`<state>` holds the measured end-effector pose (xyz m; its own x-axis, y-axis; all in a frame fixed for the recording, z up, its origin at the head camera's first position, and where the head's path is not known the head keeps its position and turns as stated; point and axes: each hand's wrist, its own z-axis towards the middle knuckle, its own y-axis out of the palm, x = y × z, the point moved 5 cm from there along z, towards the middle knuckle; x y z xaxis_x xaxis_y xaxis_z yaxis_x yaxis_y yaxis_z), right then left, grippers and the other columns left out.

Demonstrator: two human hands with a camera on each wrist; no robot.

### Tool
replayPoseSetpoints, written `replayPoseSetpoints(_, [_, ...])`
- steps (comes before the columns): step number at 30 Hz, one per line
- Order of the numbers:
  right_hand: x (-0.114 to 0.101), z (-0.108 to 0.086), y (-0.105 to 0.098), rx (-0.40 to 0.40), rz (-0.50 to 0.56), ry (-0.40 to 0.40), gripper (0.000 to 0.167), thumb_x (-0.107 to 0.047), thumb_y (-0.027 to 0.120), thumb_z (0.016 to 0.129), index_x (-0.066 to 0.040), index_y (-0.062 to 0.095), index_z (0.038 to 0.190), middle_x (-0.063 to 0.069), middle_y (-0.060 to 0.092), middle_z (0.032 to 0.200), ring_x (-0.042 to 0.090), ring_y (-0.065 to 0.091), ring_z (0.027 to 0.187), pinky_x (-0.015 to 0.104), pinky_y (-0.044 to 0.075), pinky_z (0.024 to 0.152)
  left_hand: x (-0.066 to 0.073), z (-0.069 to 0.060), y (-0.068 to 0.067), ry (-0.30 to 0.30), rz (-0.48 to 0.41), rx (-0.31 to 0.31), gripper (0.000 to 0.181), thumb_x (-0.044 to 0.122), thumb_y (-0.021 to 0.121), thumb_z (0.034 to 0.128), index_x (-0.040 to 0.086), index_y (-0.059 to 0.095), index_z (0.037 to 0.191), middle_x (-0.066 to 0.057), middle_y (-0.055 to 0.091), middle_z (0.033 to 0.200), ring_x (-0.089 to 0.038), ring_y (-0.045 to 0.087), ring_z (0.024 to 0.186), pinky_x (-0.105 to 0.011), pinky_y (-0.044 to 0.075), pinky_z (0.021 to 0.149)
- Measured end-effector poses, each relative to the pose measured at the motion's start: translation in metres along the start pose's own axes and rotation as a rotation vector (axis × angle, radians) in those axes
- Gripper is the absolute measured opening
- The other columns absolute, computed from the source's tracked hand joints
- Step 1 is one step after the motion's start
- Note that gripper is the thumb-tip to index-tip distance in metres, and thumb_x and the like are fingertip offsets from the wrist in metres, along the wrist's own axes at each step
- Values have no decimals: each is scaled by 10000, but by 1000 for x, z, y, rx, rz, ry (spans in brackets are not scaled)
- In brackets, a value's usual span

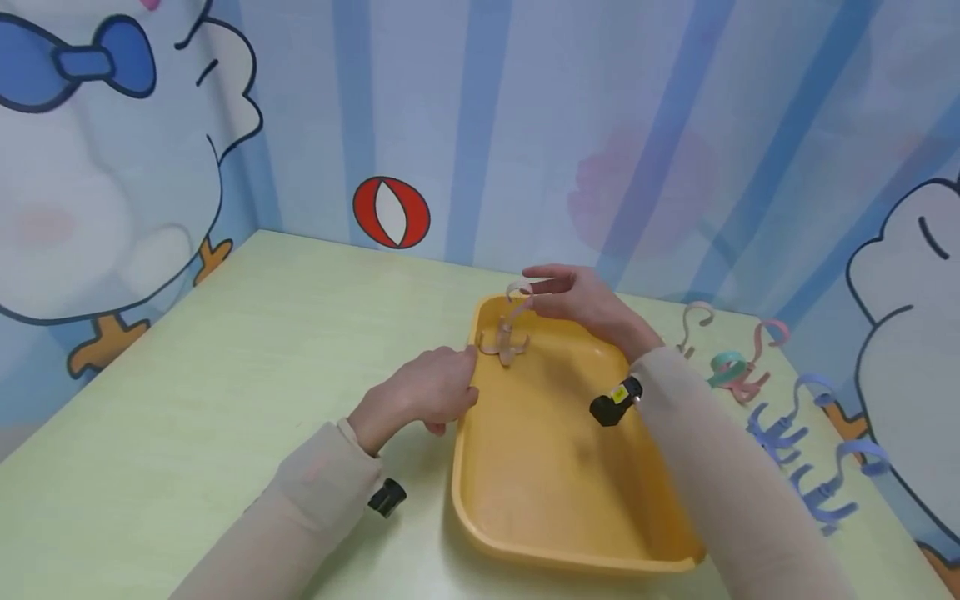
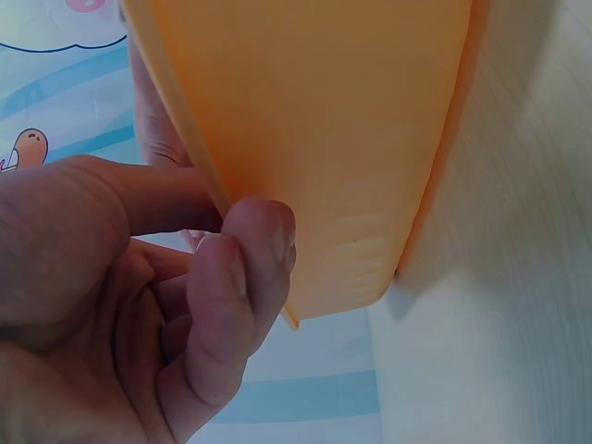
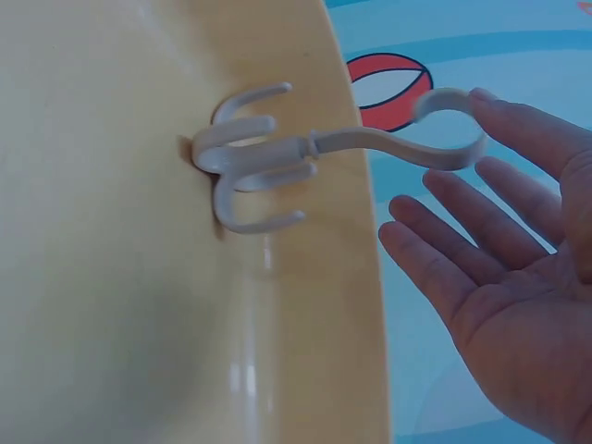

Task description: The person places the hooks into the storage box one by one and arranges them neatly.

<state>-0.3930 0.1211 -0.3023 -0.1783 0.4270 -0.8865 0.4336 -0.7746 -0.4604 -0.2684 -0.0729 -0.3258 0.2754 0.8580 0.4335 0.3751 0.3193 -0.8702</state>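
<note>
A yellow tray point(image 1: 555, 467) lies on the table, and my left hand point(image 1: 431, 387) grips its left rim. In the left wrist view, the fingers point(image 2: 264, 240) bend against the tray's outer wall point(image 2: 342, 139). Inside the tray, at its far left corner, is a beige four-pronged hanging hook point(image 3: 268, 162), prongs down and curl up. My right hand point(image 1: 581, 304) is beside that curl, its fingers mostly straight. One fingertip point(image 3: 486, 102) touches the curl in the right wrist view; the other fingers are spread out around it.
To the tray's right are more pronged hooks: a beige one point(image 1: 697, 317), a pink one point(image 1: 757, 358), a green one point(image 1: 727, 367) and two blue ones point(image 1: 832, 487). A patterned curtain point(image 1: 525, 125) stands behind the pale table point(image 1: 315, 333).
</note>
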Motion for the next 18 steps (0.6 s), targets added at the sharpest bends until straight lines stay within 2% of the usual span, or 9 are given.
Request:
replayPoseSetpoints(3, [-6, -10, -9, 14, -24, -24, 577, -179, 717, 1010, -124, 533, 1554, 163, 602, 1516, 361, 620, 1364, 496, 474, 1179, 0, -1, 0, 12, 3, 10, 613, 155, 521, 1088, -63, 304, 1619, -208, 678, 1117, -155, 674, 475, -264, 541, 538])
replayPoseSetpoints(7, [-14, -26, -20, 33, -49, -49, 546, -179, 680, 1032, -109, 534, 1553, 165, 601, 1521, 382, 614, 1365, 502, 469, 1182, 0, -1, -1, 8, 2, 6, 609, 150, 515, 1082, -60, 307, 1615, -161, 661, 1017, -151, 675, 478, -262, 537, 520])
replayPoseSetpoints(16, [-23, -58, -34, 118, -81, -40, 481, -228, 684, 1039, -164, 598, 1508, 106, 645, 1486, 262, 672, 1310, 455, 515, 1139, 1, 0, 0, -31, -22, -22, 613, 166, 528, 1089, -25, 308, 1628, -107, 644, 895, -168, 678, 509, -251, 522, 491])
replayPoseSetpoints(18, [-25, -66, -37, 133, -84, -42, 472, -238, 682, 1042, -172, 605, 1503, 102, 654, 1476, 208, 696, 1268, 411, 539, 1112, 2, 0, 1, -38, -24, -28, 606, 173, 533, 1090, -23, 318, 1621, -107, 643, 893, -174, 679, 518, -255, 529, 496])
